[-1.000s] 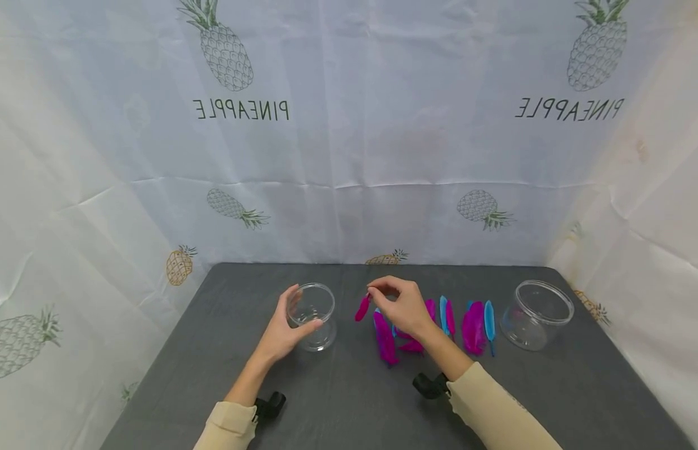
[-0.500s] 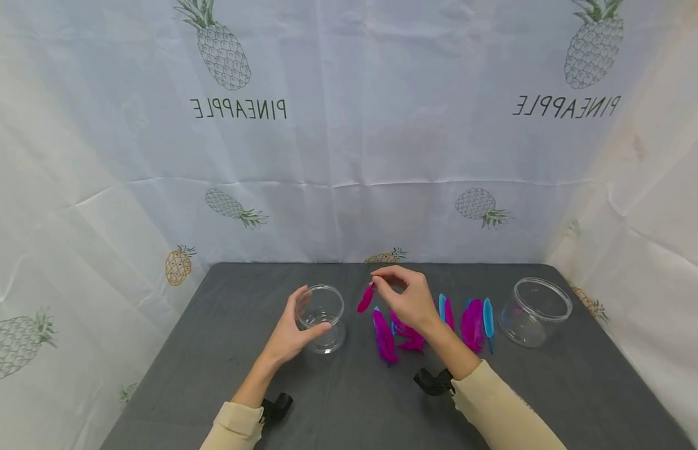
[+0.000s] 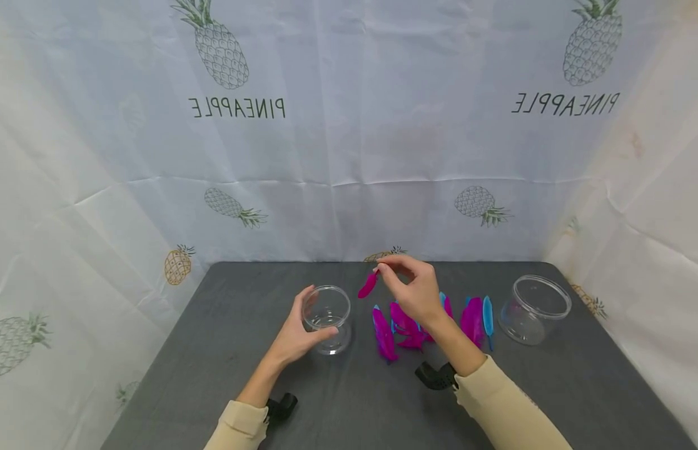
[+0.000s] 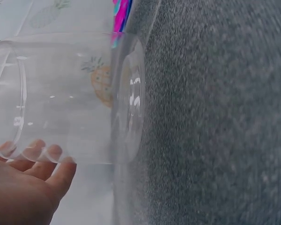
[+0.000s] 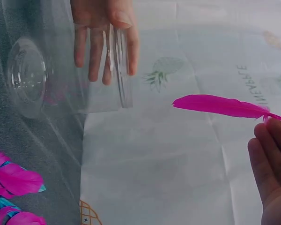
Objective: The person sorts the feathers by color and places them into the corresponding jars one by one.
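Note:
My left hand holds a clear jar from its left side, thumb across the front and fingers behind. The jar looks upright on the dark table, and in the left wrist view its transparent wall shows nothing inside. My right hand pinches a magenta feather by its quill. That feather hangs slanted, to the right of the jar's rim and higher than it. The right wrist view shows the feather apart from the jar, its free tip pointing toward the mouth.
Magenta feathers and blue ones lie on the dark table below and beside my right hand, which partly hides them. A second clear jar stands at the far right. A pineapple-print curtain rises behind the table.
My left hand has moved the jar rightward, toward the feather. My right hand has risen and shifted slightly right, lifting the pinched feather higher.

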Demonstrator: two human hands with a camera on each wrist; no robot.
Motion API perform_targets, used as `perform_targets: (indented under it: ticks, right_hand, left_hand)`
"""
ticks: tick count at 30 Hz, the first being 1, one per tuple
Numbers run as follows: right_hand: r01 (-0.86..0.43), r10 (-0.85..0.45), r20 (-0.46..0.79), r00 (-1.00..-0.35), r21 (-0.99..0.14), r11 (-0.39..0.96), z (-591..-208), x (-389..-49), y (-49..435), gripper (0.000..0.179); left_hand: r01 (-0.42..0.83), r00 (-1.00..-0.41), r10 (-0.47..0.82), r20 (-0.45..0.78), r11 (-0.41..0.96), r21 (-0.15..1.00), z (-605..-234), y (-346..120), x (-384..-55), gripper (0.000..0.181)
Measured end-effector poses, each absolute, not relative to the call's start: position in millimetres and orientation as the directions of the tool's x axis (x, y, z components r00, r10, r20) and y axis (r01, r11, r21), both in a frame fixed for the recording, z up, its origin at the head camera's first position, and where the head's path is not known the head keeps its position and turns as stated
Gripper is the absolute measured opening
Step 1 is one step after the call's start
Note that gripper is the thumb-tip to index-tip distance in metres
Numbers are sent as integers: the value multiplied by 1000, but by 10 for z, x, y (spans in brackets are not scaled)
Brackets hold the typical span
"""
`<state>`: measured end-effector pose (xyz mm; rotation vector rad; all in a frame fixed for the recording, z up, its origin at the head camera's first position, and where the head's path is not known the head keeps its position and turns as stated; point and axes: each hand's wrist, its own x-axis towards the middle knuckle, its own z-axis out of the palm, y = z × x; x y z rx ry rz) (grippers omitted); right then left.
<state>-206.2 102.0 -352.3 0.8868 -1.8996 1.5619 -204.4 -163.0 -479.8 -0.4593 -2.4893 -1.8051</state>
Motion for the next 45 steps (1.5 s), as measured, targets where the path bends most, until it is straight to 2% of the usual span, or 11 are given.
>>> perform_targets:
  ticks: [6,18,37,45]
  right_hand:
    - [-775,-130,765,-631,-627,77,-3508,-2079,1000,13]
    - [-728,-145,714,-685,-679,91,-3632,-2059,875,12]
    - [-657,-166,636,-754,-734,170,-4018,-2095,729,12]
    - [-659,-193,631,-752,-731,178,-4320,-2261,683,14]
  left_hand:
    - [267,-953,219,210,279,922,-4812,-1587,-2056,104]
    - [261,-954,212,210,253,932,-4841,-1468,-2088,97]
    - [270,-950,225,215,252,929,-4864,-1407,-2071,94]
    - [271,-949,234,213,253,929,-4868,-1361,-2079,95]
